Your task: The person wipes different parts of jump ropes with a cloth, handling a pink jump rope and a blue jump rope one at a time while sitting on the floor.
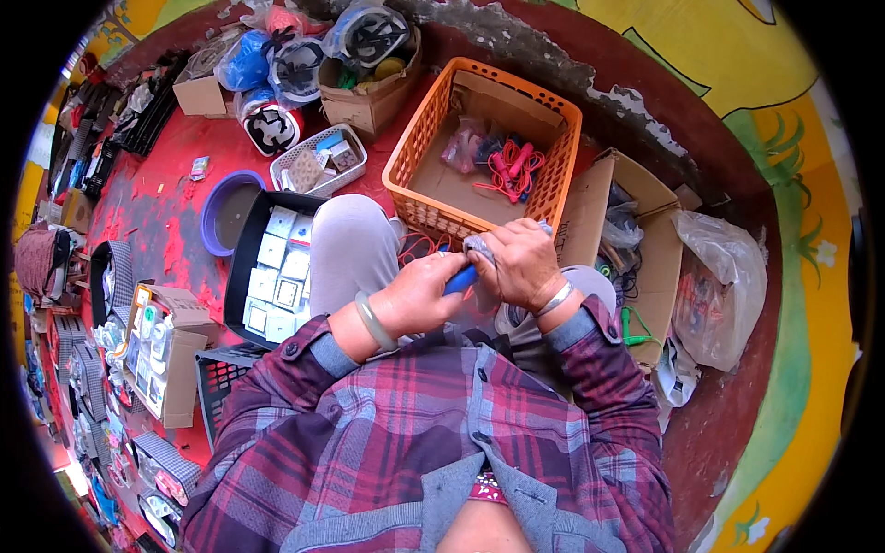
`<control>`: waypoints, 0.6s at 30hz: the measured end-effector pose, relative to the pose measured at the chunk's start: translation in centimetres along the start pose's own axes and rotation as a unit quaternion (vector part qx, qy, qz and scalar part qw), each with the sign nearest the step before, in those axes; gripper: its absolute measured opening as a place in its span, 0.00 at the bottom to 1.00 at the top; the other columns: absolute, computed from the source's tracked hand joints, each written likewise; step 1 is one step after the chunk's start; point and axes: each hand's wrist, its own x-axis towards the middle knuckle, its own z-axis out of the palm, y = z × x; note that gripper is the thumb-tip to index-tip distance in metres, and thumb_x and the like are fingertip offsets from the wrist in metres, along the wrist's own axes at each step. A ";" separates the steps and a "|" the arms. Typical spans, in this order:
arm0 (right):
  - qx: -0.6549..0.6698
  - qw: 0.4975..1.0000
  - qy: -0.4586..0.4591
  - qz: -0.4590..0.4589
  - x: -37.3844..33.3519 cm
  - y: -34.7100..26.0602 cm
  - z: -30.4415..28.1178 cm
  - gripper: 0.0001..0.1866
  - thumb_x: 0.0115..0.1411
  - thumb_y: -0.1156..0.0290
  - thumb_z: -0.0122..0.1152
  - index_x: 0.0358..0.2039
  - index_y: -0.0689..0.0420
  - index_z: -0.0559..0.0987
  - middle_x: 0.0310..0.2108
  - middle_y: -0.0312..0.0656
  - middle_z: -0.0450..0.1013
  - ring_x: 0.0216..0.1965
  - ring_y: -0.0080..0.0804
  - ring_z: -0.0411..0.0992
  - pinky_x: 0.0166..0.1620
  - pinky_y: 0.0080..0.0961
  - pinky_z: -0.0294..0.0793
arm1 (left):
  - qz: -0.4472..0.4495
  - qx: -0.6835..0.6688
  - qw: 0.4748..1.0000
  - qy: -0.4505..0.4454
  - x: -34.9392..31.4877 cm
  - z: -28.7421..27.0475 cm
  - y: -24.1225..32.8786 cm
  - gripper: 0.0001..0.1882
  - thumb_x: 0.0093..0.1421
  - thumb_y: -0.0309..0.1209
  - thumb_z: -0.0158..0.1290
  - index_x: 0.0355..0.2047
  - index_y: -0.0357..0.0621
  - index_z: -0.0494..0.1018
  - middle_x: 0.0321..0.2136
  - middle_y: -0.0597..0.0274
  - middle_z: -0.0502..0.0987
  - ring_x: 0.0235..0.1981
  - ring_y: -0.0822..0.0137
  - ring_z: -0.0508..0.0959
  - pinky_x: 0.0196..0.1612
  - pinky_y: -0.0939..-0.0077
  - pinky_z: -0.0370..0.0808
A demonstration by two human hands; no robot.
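My left hand is closed around a blue skipping rope handle, held above my lap. My right hand grips a grey cloth against the handle's other end; the fingers hide most of where they meet. A red cord loops behind my left hand, and its link to the handle is hidden. Just beyond my hands stands an orange plastic basket, lined with cardboard. In it lie skipping ropes with pink handles and a clear plastic bag.
Right of the basket, an open cardboard box holds bundled ropes, with a green-handled rope over its edge. A plastic bag leans beside it. On my left are a black tray of small white boxes, a purple basin and a white basket.
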 end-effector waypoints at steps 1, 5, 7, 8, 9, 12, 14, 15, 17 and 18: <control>0.009 0.999 -0.018 0.026 0.3 0.3 0.2 0.13 0.53 0.58 0.53 0.20 0.53 0.74 0.18 0.43 0.70 0.24 0.39 0.71 0.31 0.34 0.67 | 0.035 0.018 0.999 0.033 0.1 0.4 -0.5 0.19 0.45 0.25 0.53 0.40 0.36 0.70 0.29 0.49 0.73 0.32 0.50 0.74 0.36 0.64 0.71; 0.032 0.982 -0.115 0.144 0.6 2.2 1.5 0.18 0.57 0.55 0.48 0.19 0.53 0.75 0.16 0.49 0.71 0.23 0.47 0.71 0.29 0.45 0.68 | 0.111 0.139 0.984 0.027 1.1 -0.1 -1.3 0.22 0.44 0.22 0.51 0.44 0.34 0.68 0.30 0.50 0.72 0.31 0.52 0.74 0.37 0.64 0.72; 0.050 0.954 -0.200 0.218 0.8 3.7 1.8 0.20 0.58 0.54 0.47 0.20 0.55 0.76 0.18 0.51 0.71 0.25 0.50 0.71 0.31 0.47 0.68 | 0.172 0.199 0.965 0.010 2.1 -0.6 -1.1 0.21 0.45 0.25 0.52 0.42 0.31 0.67 0.29 0.50 0.73 0.31 0.54 0.74 0.36 0.66 0.72; 0.116 0.945 -0.207 0.223 0.8 5.0 2.0 0.23 0.60 0.53 0.43 0.22 0.58 0.78 0.21 0.55 0.72 0.28 0.56 0.71 0.34 0.48 0.68 | 0.202 0.229 0.952 0.003 2.7 -0.9 -1.1 0.21 0.46 0.26 0.52 0.42 0.30 0.67 0.29 0.49 0.73 0.30 0.55 0.74 0.36 0.67 0.72; 0.172 0.953 -0.164 0.188 0.7 5.8 1.8 0.25 0.62 0.53 0.42 0.23 0.60 0.78 0.23 0.57 0.72 0.30 0.56 0.71 0.34 0.44 0.69 | 0.216 0.246 0.945 0.007 3.2 -0.9 -1.3 0.21 0.45 0.24 0.51 0.42 0.30 0.68 0.29 0.51 0.73 0.31 0.55 0.74 0.36 0.66 0.72; 0.285 0.905 -0.089 0.303 0.7 9.1 2.1 0.24 0.64 0.54 0.41 0.27 0.59 0.78 0.23 0.53 0.74 0.26 0.50 0.72 0.31 0.39 0.69 | 0.238 0.286 0.928 0.011 5.7 -1.8 -1.8 0.20 0.45 0.22 0.51 0.42 0.34 0.69 0.28 0.54 0.73 0.31 0.56 0.75 0.35 0.65 0.72; 0.301 0.892 0.092 0.323 1.3 9.2 0.5 0.24 0.65 0.52 0.40 0.31 0.59 0.77 0.27 0.48 0.75 0.28 0.44 0.73 0.33 0.37 0.70 | 0.172 0.226 0.958 0.035 7.3 -2.4 -2.3 0.21 0.45 0.23 0.53 0.43 0.36 0.69 0.28 0.54 0.73 0.30 0.55 0.75 0.34 0.65 0.72; 0.308 0.875 0.182 0.327 1.6 9.3 -0.1 0.24 0.65 0.52 0.40 0.33 0.58 0.77 0.28 0.46 0.76 0.29 0.40 0.73 0.34 0.36 0.70 | 0.138 0.196 0.970 0.047 8.1 -2.8 -2.5 0.21 0.46 0.24 0.53 0.43 0.38 0.69 0.28 0.55 0.73 0.30 0.54 0.75 0.34 0.65 0.73; 0.436 0.715 0.364 0.407 1.3 11.2 -1.5 0.22 0.64 0.51 0.42 0.40 0.58 0.75 0.34 0.42 0.73 0.36 0.31 0.71 0.41 0.31 0.70 | 0.033 0.104 0.991 0.075 9.0 -2.9 -3.4 0.15 0.49 0.30 0.53 0.38 0.39 0.70 0.28 0.47 0.73 0.31 0.49 0.75 0.36 0.63 0.72; 0.509 0.603 0.451 0.417 1.5 11.8 -2.5 0.23 0.63 0.50 0.42 0.41 0.58 0.74 0.37 0.43 0.73 0.39 0.34 0.71 0.44 0.34 0.69 | -0.012 0.064 0.995 0.078 9.3 -3.1 -3.5 0.15 0.49 0.30 0.53 0.38 0.40 0.70 0.28 0.46 0.74 0.32 0.49 0.75 0.36 0.63 0.72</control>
